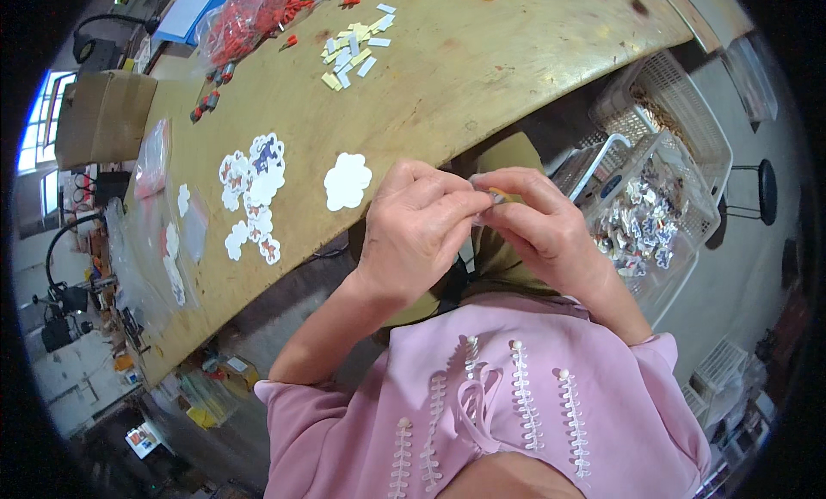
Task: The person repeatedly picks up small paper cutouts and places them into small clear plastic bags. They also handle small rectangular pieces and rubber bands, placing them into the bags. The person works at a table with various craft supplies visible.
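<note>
My L hand [413,224] & R hand [546,219] meet by the bench [465,86] edge, fingertips pinched nearly closed on a small yellowish item [496,194] btwn them, mostly hidden. White flower-shaped cutout [348,181] lies just left; small pcs [641,224] in plastic bin [700,187], right.

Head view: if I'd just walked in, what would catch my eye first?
Probably the left hand and right hand, meeting at the centre around a small item, above a pink top filling the lower middle. Next come the bright red pieces at the table's upper left and the white flower-shaped cutout left of the hands. At the right sits a heap of small multicoloured pieces.
</note>
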A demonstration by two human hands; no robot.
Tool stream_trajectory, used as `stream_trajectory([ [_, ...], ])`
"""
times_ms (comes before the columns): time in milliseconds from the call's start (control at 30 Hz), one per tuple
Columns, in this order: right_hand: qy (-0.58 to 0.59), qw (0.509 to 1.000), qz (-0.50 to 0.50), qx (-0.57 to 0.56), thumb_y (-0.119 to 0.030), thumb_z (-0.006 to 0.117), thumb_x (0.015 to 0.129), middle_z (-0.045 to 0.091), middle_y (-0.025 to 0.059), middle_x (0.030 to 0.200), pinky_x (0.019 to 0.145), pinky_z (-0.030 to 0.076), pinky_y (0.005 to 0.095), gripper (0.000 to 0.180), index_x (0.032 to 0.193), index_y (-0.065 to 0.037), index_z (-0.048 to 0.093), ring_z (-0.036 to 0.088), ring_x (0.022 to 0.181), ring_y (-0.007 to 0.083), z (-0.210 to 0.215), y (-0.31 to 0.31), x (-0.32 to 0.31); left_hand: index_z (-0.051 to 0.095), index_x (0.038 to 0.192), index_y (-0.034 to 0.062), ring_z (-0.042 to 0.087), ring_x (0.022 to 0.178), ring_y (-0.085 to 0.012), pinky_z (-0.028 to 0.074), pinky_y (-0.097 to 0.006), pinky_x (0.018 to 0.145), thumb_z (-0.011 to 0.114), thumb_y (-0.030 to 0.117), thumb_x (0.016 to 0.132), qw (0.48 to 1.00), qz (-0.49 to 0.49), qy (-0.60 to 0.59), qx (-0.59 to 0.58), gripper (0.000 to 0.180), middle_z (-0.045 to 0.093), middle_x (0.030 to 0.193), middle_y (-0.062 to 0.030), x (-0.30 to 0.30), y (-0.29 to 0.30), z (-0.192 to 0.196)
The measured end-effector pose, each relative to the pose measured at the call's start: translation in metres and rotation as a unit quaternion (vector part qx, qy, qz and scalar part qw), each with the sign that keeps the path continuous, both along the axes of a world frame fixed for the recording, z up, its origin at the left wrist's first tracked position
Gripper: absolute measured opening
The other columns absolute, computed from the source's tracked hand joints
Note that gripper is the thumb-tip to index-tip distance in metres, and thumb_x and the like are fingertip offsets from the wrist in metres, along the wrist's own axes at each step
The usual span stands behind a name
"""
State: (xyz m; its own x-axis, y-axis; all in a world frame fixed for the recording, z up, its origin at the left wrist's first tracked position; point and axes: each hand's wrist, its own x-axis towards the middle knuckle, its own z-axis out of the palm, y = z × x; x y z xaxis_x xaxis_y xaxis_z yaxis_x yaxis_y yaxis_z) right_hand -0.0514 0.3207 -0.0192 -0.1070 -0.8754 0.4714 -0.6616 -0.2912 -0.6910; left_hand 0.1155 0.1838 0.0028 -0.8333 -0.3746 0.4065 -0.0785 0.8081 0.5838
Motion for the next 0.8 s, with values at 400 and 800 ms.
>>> stream_trajectory([
  [400, 0.024, 0.994, 0.104, 0.026, 0.004, 0.073, 0.081, 0.069, 0.0161, 0.116, 0.087, 0.060, 0.0403, 0.019, 0.099, 0.003, 0.069, 0.070, 0.105, 0.0339, 0.000, -0.008, 0.036, 0.075, 0.102, 0.0110, 0.062, 0.112, -0.0288, 0.049, -0.043, 0.096, 0.075, 0.009, 0.080, 0.961, -0.070, -0.263, -0.051, 0.022, 0.066, 0.109, -0.0078, 0.053, -0.004, 0.011],
  [800, 0.023, 0.993, 0.095, 0.065, 0.002, 0.081, 0.084, 0.073, 0.0091, 0.105, 0.102, 0.057, 0.0496, 0.021, 0.101, -0.005, 0.072, 0.072, 0.101, 0.0318, 0.012, -0.019, 0.032, 0.077, 0.113, 0.0012, 0.074, 0.091, -0.0186, 0.060, -0.032, 0.082, 0.086, 0.011, 0.087, 0.949, 0.067, -0.025, 0.308, 0.029, 0.078, 0.104, -0.0100, 0.077, 0.007, -0.005],
])
